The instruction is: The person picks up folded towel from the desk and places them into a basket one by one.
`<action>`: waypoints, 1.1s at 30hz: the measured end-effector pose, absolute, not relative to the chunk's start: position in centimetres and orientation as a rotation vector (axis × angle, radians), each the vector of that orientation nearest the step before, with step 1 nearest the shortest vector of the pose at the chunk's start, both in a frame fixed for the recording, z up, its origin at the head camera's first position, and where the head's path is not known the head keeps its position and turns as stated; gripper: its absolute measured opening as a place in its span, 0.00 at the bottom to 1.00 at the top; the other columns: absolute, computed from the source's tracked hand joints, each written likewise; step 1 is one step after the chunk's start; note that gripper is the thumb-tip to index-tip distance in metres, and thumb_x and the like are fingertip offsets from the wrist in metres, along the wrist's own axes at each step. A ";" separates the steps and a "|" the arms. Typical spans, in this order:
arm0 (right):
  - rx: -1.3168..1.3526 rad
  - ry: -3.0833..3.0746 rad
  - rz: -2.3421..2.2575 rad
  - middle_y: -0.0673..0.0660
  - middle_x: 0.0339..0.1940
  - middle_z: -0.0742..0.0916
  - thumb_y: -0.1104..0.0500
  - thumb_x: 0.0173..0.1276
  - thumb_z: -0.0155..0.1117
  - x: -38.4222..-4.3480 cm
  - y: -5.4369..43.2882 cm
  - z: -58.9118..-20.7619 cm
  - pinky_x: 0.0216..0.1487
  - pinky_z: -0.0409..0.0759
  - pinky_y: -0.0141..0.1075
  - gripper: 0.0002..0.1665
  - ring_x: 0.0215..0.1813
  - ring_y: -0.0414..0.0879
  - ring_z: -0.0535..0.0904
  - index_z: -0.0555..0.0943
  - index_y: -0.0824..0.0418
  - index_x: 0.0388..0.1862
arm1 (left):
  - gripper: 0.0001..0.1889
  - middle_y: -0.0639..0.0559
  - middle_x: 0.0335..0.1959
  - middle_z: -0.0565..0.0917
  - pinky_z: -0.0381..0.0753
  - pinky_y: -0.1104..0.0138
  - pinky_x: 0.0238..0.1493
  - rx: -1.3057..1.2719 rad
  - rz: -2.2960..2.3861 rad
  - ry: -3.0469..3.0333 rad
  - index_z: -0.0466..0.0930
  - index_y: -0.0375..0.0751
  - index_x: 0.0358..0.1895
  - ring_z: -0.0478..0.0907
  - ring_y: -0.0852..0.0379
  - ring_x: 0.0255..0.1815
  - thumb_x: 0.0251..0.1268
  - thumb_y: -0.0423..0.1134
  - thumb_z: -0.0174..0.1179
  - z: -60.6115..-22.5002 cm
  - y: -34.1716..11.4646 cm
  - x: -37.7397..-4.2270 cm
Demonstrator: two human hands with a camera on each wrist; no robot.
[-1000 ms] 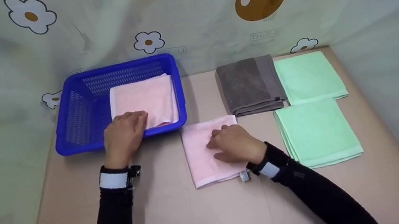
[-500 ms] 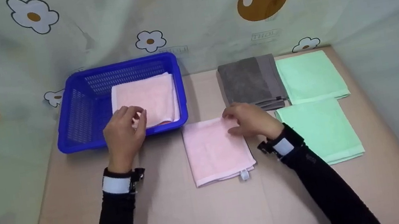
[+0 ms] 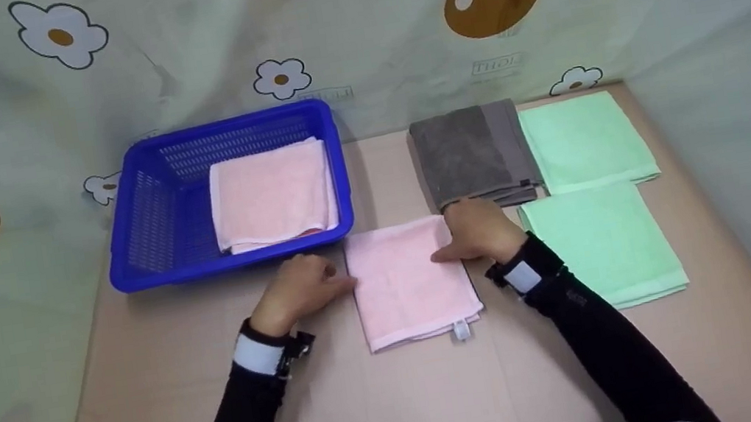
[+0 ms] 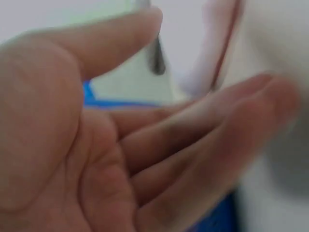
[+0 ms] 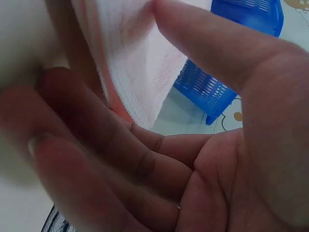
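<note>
loose pink towel (image 3: pixel 406 288): folded flat on the tan tabletop (image 3: pixel 413 414), between both hands, just off the basket's front right corner
left hand (image 3: pixel 298 293): released, fingers at towel's left edge; touching or barely short, can't tell
right hand (image 3: pixel 484 228): thumb resting on towel top near right edge, fingers loosely curved beside it; not clenched, no closed grasp visible
fold layers: right and front edges sit uneven; taking only the top layer could make the fold fall apart
two-hand lift: uneven pull from either side would likely make the soft middle sag or twist
basket corner: rim very near the towel's far left corner; a low leftward slide could snag or bunch it
neighbours: right fingers close to gray towel (image 3: pixel 460 153) and front green towel (image 3: pixel 612 250); wide sweep could skew either
white tag (image 3: pixel 463 330): sticks out at front edge, could catch
pink cloth: short-looped terry, flat woven border, near-square
basketed pink towel (image 3: pixel 273 196): same look, folded, red-orange sliver at front
blue basket (image 3: pixel 144 208): rigid-looking plastic, slotted walls, rectangular, flared
gray towel: plusher, thicker fold, smooth band
green towels: front one plus rear green towel (image 3: pixel 588 142), smooth-looking, squarish folds
</note>
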State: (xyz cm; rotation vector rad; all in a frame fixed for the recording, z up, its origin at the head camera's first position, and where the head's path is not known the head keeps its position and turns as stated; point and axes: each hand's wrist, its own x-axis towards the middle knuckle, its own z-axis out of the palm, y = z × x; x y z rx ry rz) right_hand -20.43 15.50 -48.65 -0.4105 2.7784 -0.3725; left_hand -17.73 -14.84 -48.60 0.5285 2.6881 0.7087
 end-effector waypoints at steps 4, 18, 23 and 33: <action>-0.453 2.776 -0.394 0.60 0.27 0.85 0.43 0.54 0.83 -20.5 15.3 -49.0 0.38 0.81 0.50 0.29 0.31 0.53 0.77 0.81 0.66 0.28 | 0.20 0.56 0.18 0.73 0.67 0.63 0.24 0.458 0.726 2.771 0.80 0.40 0.22 0.68 0.56 0.20 0.60 0.51 0.74 -50.0 -13.1 -17.8; -0.531 2.680 -0.451 0.52 0.21 0.78 0.50 0.56 0.80 -21.1 15.0 -49.6 0.27 0.69 0.38 0.21 0.26 0.48 0.71 0.77 0.59 0.20 | 0.13 0.53 0.24 0.74 0.70 0.62 0.30 0.488 0.835 2.683 0.78 0.38 0.32 0.72 0.54 0.28 0.63 0.44 0.68 -51.4 -11.9 -17.9; -0.546 2.663 -0.488 0.49 0.18 0.76 0.55 0.55 0.77 -21.0 14.8 -49.6 0.23 0.65 0.36 0.17 0.23 0.46 0.69 0.76 0.57 0.18 | 0.10 0.53 0.25 0.71 0.71 0.61 0.32 0.522 0.913 2.661 0.78 0.37 0.37 0.71 0.53 0.30 0.62 0.41 0.65 -51.6 -11.7 -17.8; -0.630 2.661 -0.515 0.47 0.17 0.73 0.56 0.53 0.74 -20.9 15.8 -47.6 0.24 0.64 0.35 0.19 0.22 0.45 0.68 0.72 0.54 0.15 | 0.09 0.57 0.25 0.72 0.69 0.69 0.29 0.681 1.093 2.557 0.70 0.41 0.36 0.71 0.60 0.27 0.62 0.35 0.63 -50.6 -11.5 -17.6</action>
